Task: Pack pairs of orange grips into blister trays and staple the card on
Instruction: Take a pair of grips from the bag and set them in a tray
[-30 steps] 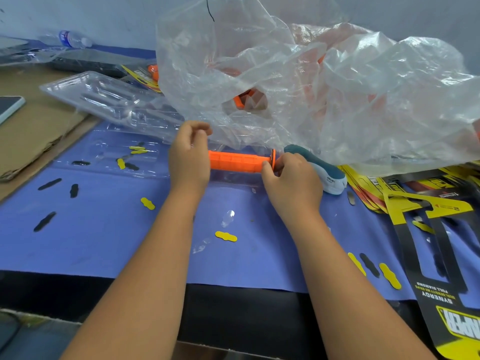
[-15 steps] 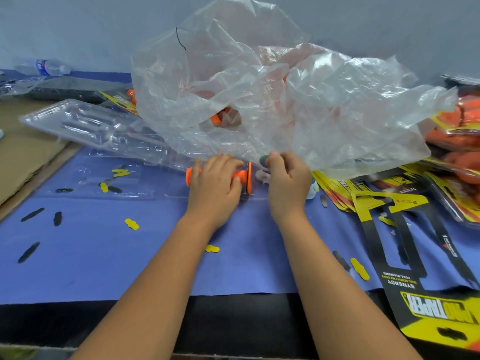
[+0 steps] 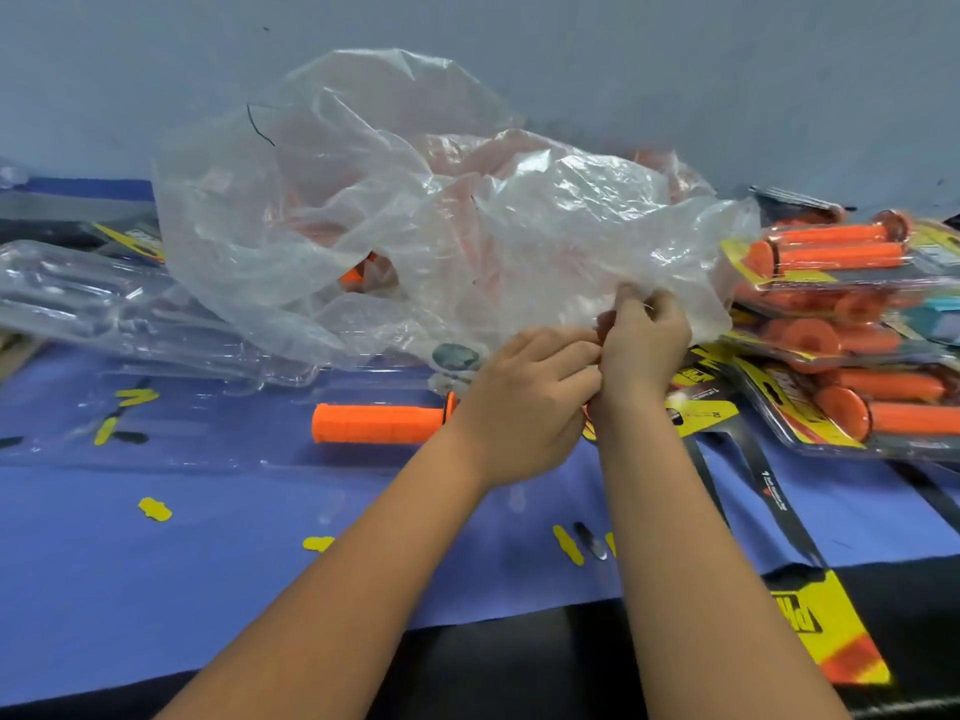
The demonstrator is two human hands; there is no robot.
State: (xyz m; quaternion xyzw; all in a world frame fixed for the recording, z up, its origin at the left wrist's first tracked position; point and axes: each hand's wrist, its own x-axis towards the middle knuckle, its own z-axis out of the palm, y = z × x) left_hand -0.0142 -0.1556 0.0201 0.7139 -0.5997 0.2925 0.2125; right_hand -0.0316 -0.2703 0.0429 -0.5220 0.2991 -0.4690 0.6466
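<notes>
A single grip [image 3: 379,423] is laid across a blister tray [image 3: 208,449] at the centre of the table mat [image 3: 156,589], just left of the left hand [image 3: 524,402], which is met on its right by the right hand [image 3: 644,350]. Behind both hands a crumpled plastic bag [image 3: 415,226] is heaped, with a stack of empty trays [image 3: 104,304] to its left. Packed blister packs [image 3: 841,324] are piled at the right, and printed cards [image 3: 753,459] are spread before them.

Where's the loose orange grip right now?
In the head view the orange grip lies flat on the clear blister tray, centre-left, just left of the left hand and in front of the big plastic bag.
</notes>
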